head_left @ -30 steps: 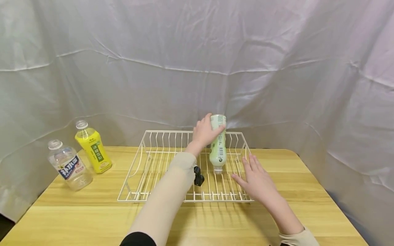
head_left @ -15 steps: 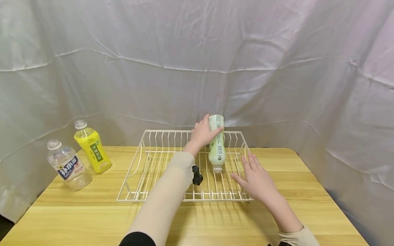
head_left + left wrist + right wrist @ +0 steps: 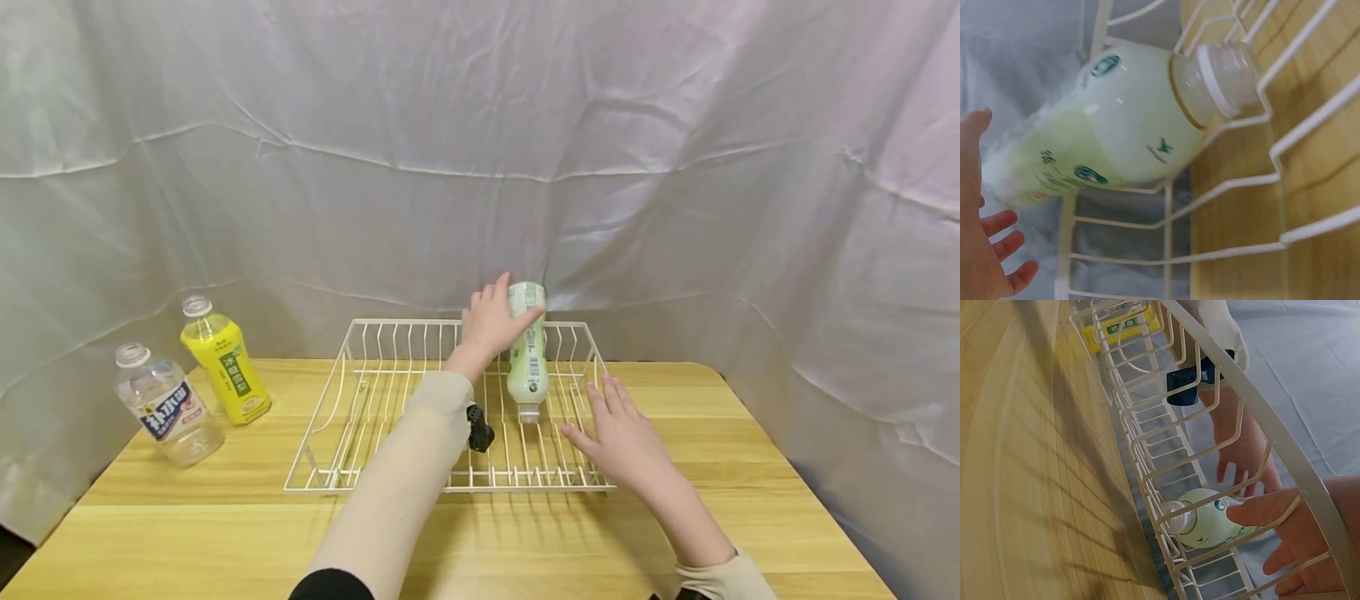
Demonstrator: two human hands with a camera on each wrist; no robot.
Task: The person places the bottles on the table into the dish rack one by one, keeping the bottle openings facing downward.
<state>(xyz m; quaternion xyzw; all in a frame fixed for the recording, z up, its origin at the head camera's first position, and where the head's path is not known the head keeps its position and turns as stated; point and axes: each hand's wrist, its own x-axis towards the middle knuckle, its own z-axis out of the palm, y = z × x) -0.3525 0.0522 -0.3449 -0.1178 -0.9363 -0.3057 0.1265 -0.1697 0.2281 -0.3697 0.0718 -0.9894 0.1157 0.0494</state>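
Observation:
A pale green plastic bottle (image 3: 528, 358) stands neck down in a white wire dish rack (image 3: 408, 489), tilted back toward its rear rail. Its capless mouth sits among the wires in the left wrist view. Beside the bottle's upper end is my left hand (image 3: 491, 321), fingers spread and thumb reaching across its front in the head view. A gap shows between those fingers and the bottle (image 3: 1110, 125) in the left wrist view. My right hand (image 3: 626, 437) lies at the rack's right side with straight fingers, holding nothing.
On the wooden table (image 3: 525, 550), left of the rack, stand a yellow-labelled bottle (image 3: 228, 367) and a clear bottle (image 3: 168, 408) with a blue and white label, both capless. A grey cloth (image 3: 480, 125) hangs behind and at the sides.
My left fingers have loosened from the bottle and spread a little away from it. The bottle stays leaning in the rack, and my right hand has barely moved.

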